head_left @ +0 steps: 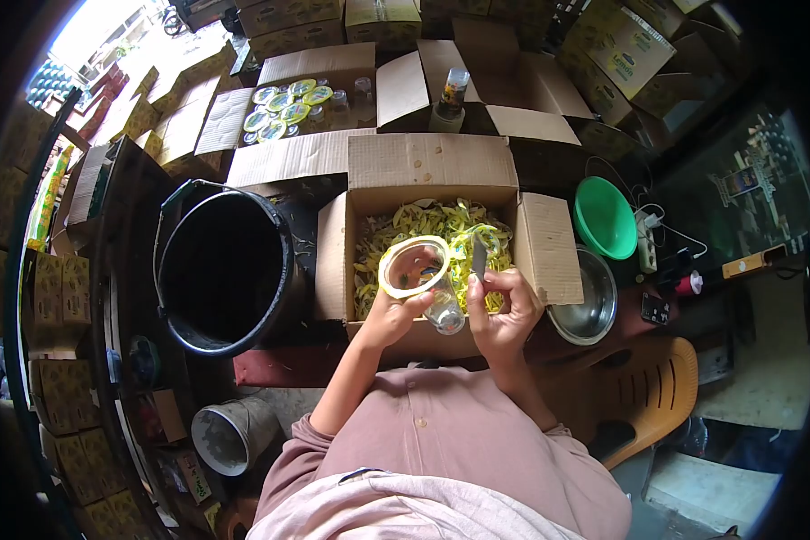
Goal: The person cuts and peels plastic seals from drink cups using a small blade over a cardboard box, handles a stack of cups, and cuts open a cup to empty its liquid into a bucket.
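Note:
My left hand [392, 317] is closed around a clear plastic cup [445, 315], tilted over the open cardboard box in front of me. At its upper end is a round film lid [414, 267] with a yellow edge. A small grey blade [479, 257] points upward from my right hand [505, 315], pinched between thumb and fingers just right of the cup. Below both hands, the cardboard box [432, 162] holds a heap of thin yellow-green plastic trimmings [396, 225]. Whether the blade touches the lid, I cannot tell.
A black bucket [290, 261] stands left of the box. To the right are a green bowl [606, 218] and a metal bowl [603, 315]. Behind, one carton [306, 155] holds several yellow-lidded cups. An orange plastic chair [670, 387] is at my right.

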The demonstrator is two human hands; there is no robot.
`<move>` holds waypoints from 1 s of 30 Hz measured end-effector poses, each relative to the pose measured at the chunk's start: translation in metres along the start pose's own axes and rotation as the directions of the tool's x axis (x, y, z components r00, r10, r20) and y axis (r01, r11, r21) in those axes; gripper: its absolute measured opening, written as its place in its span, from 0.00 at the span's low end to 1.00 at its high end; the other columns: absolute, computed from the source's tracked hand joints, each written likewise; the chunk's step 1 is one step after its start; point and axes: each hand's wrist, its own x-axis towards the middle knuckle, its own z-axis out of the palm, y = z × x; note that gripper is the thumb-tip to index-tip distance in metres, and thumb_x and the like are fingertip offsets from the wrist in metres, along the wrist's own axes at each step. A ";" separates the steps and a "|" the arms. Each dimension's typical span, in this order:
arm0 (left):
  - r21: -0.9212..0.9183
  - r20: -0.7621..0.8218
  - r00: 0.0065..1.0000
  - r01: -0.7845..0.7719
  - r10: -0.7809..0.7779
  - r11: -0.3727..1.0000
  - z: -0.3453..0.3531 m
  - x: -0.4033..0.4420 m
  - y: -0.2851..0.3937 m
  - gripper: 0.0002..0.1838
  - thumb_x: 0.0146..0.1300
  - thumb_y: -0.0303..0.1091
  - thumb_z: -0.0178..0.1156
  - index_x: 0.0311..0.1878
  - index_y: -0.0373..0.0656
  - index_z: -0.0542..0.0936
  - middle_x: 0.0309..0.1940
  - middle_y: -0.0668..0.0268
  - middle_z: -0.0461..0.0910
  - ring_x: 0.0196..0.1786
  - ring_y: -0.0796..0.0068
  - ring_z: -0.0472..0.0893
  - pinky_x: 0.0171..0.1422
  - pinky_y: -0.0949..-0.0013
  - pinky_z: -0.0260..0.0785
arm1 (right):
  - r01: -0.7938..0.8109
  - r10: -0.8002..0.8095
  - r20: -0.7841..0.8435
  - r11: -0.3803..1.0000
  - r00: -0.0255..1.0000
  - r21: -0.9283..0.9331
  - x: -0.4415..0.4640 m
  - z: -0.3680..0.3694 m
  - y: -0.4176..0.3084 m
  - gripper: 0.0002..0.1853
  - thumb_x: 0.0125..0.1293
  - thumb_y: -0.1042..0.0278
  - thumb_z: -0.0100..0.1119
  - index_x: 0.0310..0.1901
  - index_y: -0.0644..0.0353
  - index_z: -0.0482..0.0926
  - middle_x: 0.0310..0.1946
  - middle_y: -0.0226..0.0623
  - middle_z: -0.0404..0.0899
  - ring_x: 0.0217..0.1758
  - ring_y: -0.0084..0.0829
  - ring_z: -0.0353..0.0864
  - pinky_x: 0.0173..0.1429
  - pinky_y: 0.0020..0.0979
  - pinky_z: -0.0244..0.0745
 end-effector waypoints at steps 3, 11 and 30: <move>0.121 0.032 0.996 -0.083 0.080 0.989 0.002 0.002 -0.002 0.27 0.54 0.31 0.60 0.56 0.39 0.63 0.52 0.63 0.66 0.58 0.72 0.66 0.63 0.65 0.57 | 0.087 -0.083 0.052 0.992 0.995 -0.088 0.002 0.003 -0.008 0.05 0.49 0.80 0.61 0.28 0.65 0.74 0.22 0.36 0.76 0.22 0.25 0.76 0.29 0.23 0.70; 0.182 -0.062 0.990 -0.112 0.125 0.977 0.021 0.002 0.005 0.32 0.50 0.24 0.64 0.58 0.40 0.61 0.53 0.63 0.65 0.58 0.72 0.65 0.63 0.68 0.58 | 0.130 -0.123 0.052 0.978 0.991 -0.161 0.001 0.006 -0.006 0.06 0.48 0.80 0.60 0.29 0.62 0.75 0.23 0.36 0.76 0.24 0.32 0.77 0.29 0.28 0.71; 0.413 0.016 0.986 -0.157 0.166 0.897 0.018 0.002 0.010 0.33 0.46 0.24 0.66 0.56 0.37 0.61 0.50 0.61 0.67 0.54 0.70 0.69 0.59 0.67 0.62 | 0.207 -0.204 0.029 0.970 0.978 -0.132 0.007 0.002 -0.002 0.07 0.46 0.82 0.61 0.29 0.65 0.74 0.21 0.37 0.75 0.22 0.30 0.76 0.28 0.26 0.70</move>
